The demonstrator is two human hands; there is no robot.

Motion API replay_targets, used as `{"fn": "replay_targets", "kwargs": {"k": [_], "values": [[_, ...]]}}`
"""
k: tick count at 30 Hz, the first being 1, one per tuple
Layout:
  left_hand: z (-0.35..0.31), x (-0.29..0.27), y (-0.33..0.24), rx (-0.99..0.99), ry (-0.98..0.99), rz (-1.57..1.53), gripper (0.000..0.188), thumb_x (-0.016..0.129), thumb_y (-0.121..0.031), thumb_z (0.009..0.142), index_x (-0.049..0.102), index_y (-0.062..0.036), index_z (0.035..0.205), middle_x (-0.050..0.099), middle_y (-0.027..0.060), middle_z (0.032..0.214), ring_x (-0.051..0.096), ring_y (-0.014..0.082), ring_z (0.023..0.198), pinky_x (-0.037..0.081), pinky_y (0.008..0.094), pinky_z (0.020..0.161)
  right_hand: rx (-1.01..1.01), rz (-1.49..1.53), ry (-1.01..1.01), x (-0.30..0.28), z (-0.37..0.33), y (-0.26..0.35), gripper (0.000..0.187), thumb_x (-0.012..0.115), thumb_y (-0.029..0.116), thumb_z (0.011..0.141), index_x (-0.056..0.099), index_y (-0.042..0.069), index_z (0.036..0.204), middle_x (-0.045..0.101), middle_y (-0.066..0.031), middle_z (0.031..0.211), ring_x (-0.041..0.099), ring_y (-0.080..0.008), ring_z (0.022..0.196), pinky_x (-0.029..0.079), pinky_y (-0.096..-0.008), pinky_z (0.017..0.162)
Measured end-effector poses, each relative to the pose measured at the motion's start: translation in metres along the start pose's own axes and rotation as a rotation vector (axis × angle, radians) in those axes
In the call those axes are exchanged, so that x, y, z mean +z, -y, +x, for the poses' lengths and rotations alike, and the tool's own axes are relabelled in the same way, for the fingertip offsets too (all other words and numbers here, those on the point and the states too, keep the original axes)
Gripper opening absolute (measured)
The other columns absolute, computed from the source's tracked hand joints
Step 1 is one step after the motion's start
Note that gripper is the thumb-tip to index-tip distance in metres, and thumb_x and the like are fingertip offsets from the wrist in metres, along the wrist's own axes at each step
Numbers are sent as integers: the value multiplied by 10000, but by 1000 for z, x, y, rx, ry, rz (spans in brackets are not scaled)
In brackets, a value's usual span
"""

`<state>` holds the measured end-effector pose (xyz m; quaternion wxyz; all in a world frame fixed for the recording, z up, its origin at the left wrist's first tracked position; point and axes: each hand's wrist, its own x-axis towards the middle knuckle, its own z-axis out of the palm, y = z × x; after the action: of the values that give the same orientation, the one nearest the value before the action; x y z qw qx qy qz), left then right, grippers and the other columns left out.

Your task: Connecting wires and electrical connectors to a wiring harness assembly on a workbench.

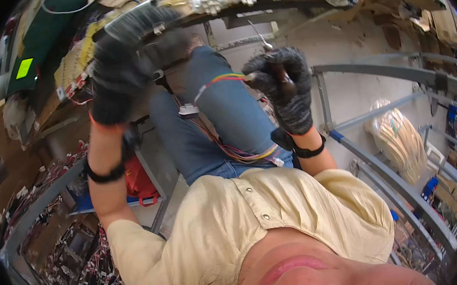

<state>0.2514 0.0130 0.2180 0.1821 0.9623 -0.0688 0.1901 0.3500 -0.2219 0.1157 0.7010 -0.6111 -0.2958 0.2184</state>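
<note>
Our right hand (295,77) curls its fingers round a thin-tipped tool (267,45); coloured wires (227,77) meet it above our lap (179,147). Left hand (125,64) blurs at the bench (226,13) edge, grip we cannot tell. Likely wiring work; next move calls for steadying the wires

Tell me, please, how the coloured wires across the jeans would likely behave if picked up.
The wires would probably flop and sag, since they curve loosely over the jeans. They look thin, so are likely light. The white plug beside them is wider than any strand, so it may snag.
</note>
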Motion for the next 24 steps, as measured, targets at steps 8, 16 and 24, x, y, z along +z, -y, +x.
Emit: {"fn": "replay_targets", "kwargs": {"k": [8,16,24], "values": [[-57,60,-73,-798,-18,-1092,185,588,-60,873,577,-15,1052,593,30,980,554,107,916,442,251,833,-106,386,269,20,-12,-3,390,638,-87,775,477,34,1109,556,-87,1017,590,-174,939,499,-310,831],[-78,58,-92,-941,-177,-855,76,650,-41,824,627,-19,893,600,-11,712,499,33,591,389,194,518,-43,302,156,31,-26,12,418,684,-37,761,464,23,1111,591,-100,1004,608,-163,899,511,-305,802],[-76,51,-98,-1003,-176,-870,93,682,-38,782,648,5,857,630,32,697,550,60,593,436,216,546,130,262,170,26,-30,15,428,738,-8,718,502,22,1074,608,-95,982,617,-167,912,507,-303,820]]}}
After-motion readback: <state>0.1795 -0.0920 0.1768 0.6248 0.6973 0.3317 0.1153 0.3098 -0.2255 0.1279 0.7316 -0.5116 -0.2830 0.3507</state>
